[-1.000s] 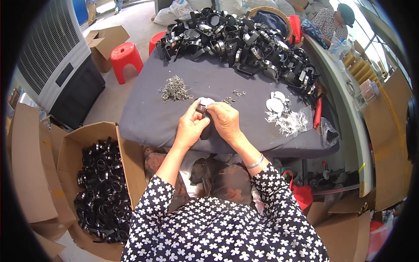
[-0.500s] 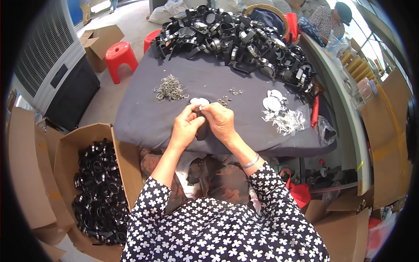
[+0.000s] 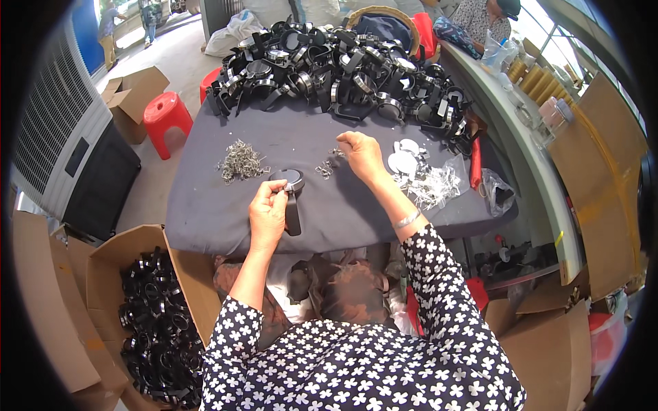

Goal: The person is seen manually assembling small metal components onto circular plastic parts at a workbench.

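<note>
My left hand (image 3: pixel 267 214) pinches a wristwatch with a black strap at the table's near side. The watch (image 3: pixel 293 179) has its round dark face turned up, and one strap end hangs toward me. To its right, my right hand (image 3: pixel 363 156) is raised over the table with thumb and fingertips pressed together; whatever is between them is too small to make out. Just beside those fingertips lies a small cluster of metal buckles (image 3: pixel 325 166). A larger heap of little metal buckles (image 3: pixel 241 163) sits left of the watch.
Many black-strapped watches (image 3: pixel 315 75) cover the table's far side. White discs (image 3: pixel 403 162) and thin white strips (image 3: pixel 432 186) lie on the right. A cardboard box (image 3: pixel 192 274) of watches stands at lower left, a red stool (image 3: pixel 166 120) beyond it. A person (image 3: pixel 473 24) sits at far right.
My hands have come apart: the right one has moved right and away from the watch, which stays in my left. The white disc no longer shows on the watch. The view has shifted slightly.
</note>
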A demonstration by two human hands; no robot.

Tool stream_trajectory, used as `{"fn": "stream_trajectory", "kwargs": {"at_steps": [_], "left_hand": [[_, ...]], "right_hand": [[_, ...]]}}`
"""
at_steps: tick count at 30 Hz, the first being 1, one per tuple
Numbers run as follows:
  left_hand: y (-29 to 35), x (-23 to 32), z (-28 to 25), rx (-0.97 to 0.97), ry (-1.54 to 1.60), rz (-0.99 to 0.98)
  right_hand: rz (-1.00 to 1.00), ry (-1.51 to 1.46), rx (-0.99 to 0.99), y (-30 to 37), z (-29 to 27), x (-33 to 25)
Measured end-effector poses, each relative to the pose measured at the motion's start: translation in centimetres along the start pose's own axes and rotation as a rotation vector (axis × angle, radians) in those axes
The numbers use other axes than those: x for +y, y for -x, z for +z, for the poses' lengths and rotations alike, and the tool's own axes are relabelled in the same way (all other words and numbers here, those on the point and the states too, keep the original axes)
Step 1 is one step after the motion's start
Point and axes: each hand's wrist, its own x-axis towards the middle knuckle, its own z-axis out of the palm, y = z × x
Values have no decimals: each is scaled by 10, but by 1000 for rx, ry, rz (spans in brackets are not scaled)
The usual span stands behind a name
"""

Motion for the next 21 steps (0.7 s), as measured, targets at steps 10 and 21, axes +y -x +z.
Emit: {"fn": "stream_trajectory", "kwargs": {"at_steps": [10, 21], "left_hand": [[1, -3, -4, -1, -3, -42], [-1, -3, -4, -7, 4, -31]], "right_hand": [[-158, 165, -228, 5, 6, -25], [-78, 40, -213, 12, 21, -24]]}}
